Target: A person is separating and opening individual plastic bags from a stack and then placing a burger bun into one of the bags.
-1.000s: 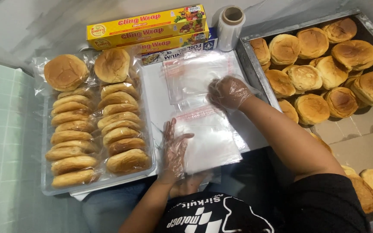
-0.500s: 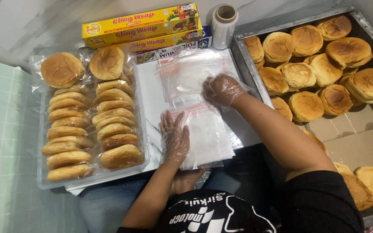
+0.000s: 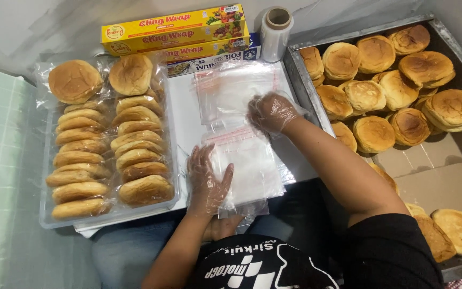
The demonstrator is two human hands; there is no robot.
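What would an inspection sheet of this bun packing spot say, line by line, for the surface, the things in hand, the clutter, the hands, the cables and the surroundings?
Surface: white flat board, mostly covered.
Job's things: stack of clear plastic zip bags near the person; a second clear bag pile behind it.
Clutter: long yellow cling film boxes; roll of clear film standing upright.
Hands: left hand in a thin clear glove, flat on the near stack; right hand, also gloved, fingers on the bags between the two piles.
Cables: nothing seen.
Surroundings: clear tray of wrapped round buns on the left; metal tray of loose golden buns on the right; brown cardboard below it.
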